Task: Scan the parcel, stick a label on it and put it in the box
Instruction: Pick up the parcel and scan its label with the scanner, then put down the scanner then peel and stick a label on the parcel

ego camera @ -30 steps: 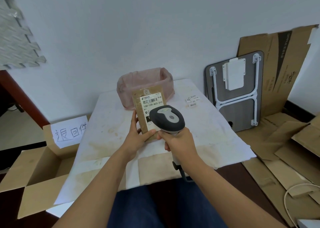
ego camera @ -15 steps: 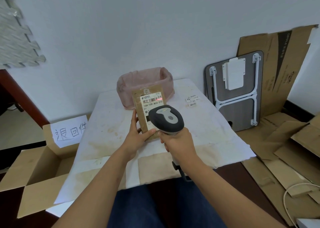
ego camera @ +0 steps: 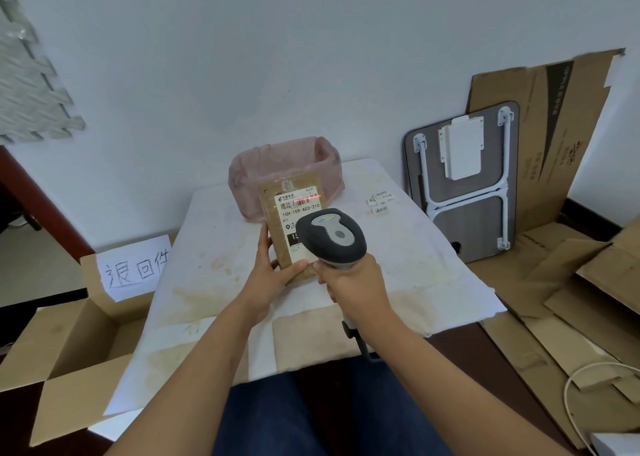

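Two hands engaged at frame centre: left hand (ego camera: 273, 275) pinching the flat brown parcel (ego camera: 289, 220) upright, right hand (ego camera: 353, 282) wrapped around the grey handheld scanner (ego camera: 330, 237); hold red line level across barcode.

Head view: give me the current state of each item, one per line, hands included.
Parcel: upright, in the left hand, red scan line across its barcode.
Scanner: in the right hand, aimed at the parcel.
Cardboard box: open, beside the table on the left.
Pink-lined bin: open, behind the parcel.
Small labels: loose on the table.
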`<move>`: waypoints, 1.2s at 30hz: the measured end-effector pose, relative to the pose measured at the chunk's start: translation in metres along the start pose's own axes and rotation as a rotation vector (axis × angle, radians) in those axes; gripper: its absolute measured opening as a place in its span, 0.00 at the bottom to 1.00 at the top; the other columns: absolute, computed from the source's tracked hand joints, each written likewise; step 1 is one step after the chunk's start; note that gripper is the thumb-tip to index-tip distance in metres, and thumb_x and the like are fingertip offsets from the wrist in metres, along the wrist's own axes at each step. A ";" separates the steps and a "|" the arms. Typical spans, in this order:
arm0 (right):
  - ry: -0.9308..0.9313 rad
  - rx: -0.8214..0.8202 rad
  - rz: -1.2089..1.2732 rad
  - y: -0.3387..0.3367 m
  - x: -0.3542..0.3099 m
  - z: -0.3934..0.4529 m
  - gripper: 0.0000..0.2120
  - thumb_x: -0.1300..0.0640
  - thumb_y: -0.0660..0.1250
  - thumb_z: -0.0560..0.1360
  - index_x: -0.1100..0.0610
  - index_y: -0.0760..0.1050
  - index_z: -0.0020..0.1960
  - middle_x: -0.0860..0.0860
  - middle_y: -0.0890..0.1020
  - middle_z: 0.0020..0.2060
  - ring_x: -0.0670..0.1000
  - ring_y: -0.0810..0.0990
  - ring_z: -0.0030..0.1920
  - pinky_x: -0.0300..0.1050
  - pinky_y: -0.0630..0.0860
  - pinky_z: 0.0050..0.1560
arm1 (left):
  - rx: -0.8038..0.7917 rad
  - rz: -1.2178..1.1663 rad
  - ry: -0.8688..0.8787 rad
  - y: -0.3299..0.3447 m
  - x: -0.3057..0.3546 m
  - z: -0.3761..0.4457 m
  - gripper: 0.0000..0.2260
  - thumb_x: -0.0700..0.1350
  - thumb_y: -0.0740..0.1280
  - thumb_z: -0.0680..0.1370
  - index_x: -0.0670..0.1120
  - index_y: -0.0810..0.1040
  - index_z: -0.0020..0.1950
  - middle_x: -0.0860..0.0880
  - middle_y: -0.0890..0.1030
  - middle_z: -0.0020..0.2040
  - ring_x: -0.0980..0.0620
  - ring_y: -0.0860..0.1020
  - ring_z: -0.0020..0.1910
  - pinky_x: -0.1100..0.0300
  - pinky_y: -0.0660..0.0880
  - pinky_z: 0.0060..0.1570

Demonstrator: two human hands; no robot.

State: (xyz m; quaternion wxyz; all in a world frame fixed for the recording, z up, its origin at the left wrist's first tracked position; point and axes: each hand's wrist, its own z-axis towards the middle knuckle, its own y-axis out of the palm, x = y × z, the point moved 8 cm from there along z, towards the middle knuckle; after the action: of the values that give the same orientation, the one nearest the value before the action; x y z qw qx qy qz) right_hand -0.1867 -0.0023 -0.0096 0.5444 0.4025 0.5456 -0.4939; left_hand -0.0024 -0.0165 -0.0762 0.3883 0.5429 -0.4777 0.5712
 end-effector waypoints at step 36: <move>0.011 -0.130 -1.116 -0.056 0.065 0.090 0.18 0.62 0.63 0.73 0.63 0.65 0.61 0.60 0.70 0.58 0.60 0.72 0.45 0.47 0.64 0.42 | -0.010 0.001 0.010 0.000 0.002 0.001 0.46 0.44 0.75 0.73 0.69 0.46 0.75 0.62 0.65 0.73 0.49 0.75 0.66 0.54 0.75 0.61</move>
State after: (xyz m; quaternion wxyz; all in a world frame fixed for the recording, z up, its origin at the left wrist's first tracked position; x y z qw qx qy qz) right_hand -0.2294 -0.1071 -0.0614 0.2214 0.0209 0.7079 -0.6704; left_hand -0.0020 -0.0170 -0.0742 0.3928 0.5380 -0.4789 0.5718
